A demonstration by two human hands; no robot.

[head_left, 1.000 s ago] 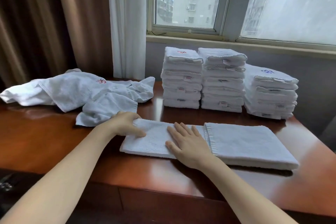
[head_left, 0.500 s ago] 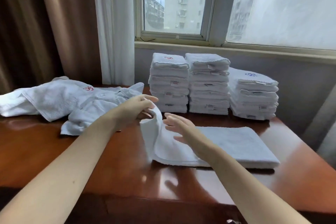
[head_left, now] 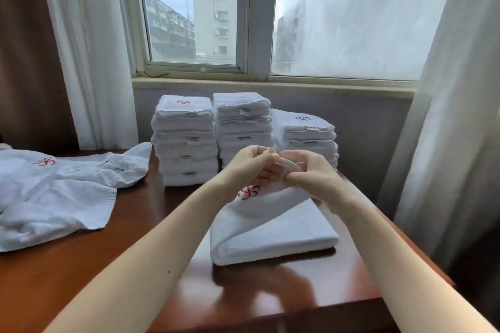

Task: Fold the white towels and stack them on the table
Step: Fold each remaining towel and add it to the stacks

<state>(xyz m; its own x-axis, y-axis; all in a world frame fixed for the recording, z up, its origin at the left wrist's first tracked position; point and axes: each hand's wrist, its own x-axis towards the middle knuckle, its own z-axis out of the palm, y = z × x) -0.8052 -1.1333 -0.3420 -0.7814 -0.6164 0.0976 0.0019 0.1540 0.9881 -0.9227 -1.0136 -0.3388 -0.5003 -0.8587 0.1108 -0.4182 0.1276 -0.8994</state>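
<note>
Red pinwheel emblem [head_left: 248,192] on held towel [head_left: 273,227], blue emblem [head_left: 303,118] on right stack [head_left: 311,140], tags [head_left: 193,140] unreadable

Both forearms are reaching forward and converging, the left hand [head_left: 250,166] and right hand [head_left: 311,174] nearly touching, fingers curling and pinching the towel [head_left: 270,224].

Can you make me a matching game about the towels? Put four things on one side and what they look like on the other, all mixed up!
Things:
1. front towel
2. loose towels
3. left stack
4. right stack

Clues:
a. neat pile, blue mark on top
b. pinched by the left hand and right hand
c. unfolded heap
d. neat pile, red mark on top

Pairs: 1-b, 2-c, 3-d, 4-a
</note>
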